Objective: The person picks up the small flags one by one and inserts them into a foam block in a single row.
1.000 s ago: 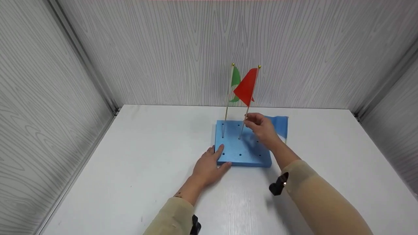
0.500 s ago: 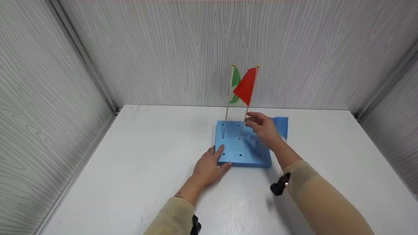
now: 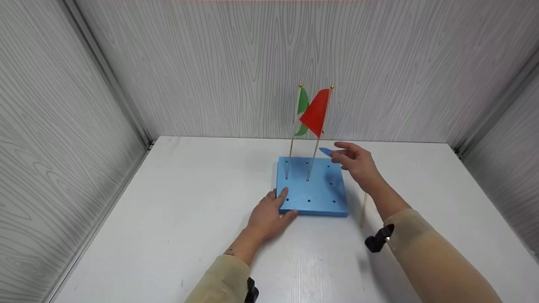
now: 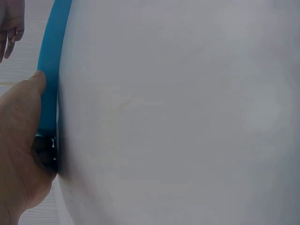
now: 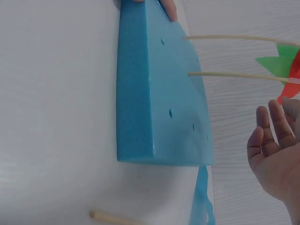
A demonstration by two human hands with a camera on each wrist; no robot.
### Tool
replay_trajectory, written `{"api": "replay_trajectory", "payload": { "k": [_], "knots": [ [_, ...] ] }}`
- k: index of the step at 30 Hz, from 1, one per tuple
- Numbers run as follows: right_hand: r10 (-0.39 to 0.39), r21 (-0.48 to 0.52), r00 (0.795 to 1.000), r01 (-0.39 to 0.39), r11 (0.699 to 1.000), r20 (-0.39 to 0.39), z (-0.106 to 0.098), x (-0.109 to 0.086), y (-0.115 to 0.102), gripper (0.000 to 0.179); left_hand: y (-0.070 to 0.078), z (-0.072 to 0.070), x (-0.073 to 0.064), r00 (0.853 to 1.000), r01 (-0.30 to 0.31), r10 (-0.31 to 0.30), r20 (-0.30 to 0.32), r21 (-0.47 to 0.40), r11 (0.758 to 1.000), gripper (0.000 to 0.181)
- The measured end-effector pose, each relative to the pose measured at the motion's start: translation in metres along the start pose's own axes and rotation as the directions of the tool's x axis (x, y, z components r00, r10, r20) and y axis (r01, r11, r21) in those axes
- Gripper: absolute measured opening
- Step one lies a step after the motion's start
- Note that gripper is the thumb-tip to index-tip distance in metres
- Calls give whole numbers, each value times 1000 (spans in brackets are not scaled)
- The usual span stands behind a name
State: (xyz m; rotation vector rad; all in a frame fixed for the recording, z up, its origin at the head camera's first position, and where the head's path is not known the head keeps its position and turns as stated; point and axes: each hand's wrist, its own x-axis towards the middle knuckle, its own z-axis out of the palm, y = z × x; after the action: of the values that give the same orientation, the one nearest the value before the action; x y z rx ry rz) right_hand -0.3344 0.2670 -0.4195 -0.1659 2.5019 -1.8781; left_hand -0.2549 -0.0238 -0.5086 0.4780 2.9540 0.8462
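A blue foam block (image 3: pixel 316 191) with several holes lies on the table. Its near left corner is gripped by my left hand (image 3: pixel 267 216), thumb along the front side and a finger over the top. Two small flags stand in the block on thin sticks: a green-and-white flag (image 3: pixel 302 103) at left and a red flag (image 3: pixel 316 113) in a middle hole, both tilted slightly right. My right hand (image 3: pixel 358 164) hovers right of the red flag's stick, fingers loosely extended and holding nothing. Beneath it lies a blue flag (image 5: pixel 201 199), mostly hidden in the head view.
The blue flag's wooden stick (image 3: pixel 363 212) lies on the table right of the block. White tabletop (image 3: pixel 210 181) extends around it, with wood-grain panels (image 3: pixel 219 67) at the back and sides.
My right hand has let go of the red flag's stick and moved right, over the blue flag. The red flag leans a little less. The left hand stays on the block.
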Motion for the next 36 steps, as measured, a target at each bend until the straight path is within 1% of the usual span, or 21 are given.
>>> {"api": "replay_trajectory", "payload": {
  "k": [4, 7, 11, 15, 20, 24, 28, 33, 36],
  "knots": [
    [1, -6, 1000, -1, 1000, -24, -16, -5, -1, 50, -1, -2, 0, 1000, -25, 24, -15, -7, 1000, 78],
    [-10, -25, 999, 10, 1000, -36, -28, -9, -1, 50, -1, -4, -1, 999, -29, 29, -20, -10, 1000, 79],
    [-32, -46, 999, 31, 998, -34, -43, -15, 1, 52, -2, -5, -1, 1000, -7, 7, -7, -8, 1000, 79],
    [-38, -49, 999, 36, 998, -32, -57, -21, 5, 55, -5, -4, 1, 1000, -3, 3, -13, -2, 1000, 79],
    [-17, -19, 999, 16, 1000, -31, -70, -29, 15, 56, -6, -2, 1, 1000, 5, -5, -10, 9, 1000, 80],
    [7, 11, 999, -6, 1000, -43, -80, -37, 25, 56, -5, -2, 1, 1000, 14, -14, -1, 2, 1000, 80],
    [26, 30, 998, -25, 999, -49, -90, -43, 35, 57, -4, -3, 1, 1000, 14, -14, -6, -11, 1000, 79],
    [55, 26, 998, -54, 998, -39, -97, -48, 45, 61, -3, -5, 2, 1000, -7, 7, -20, -29, 1000, 78],
    [88, 4, 995, -88, 996, -43, -100, -51, 51, 63, -3, -5, 2, 999, -25, 24, -28, -39, 999, 78]
  ]
}}
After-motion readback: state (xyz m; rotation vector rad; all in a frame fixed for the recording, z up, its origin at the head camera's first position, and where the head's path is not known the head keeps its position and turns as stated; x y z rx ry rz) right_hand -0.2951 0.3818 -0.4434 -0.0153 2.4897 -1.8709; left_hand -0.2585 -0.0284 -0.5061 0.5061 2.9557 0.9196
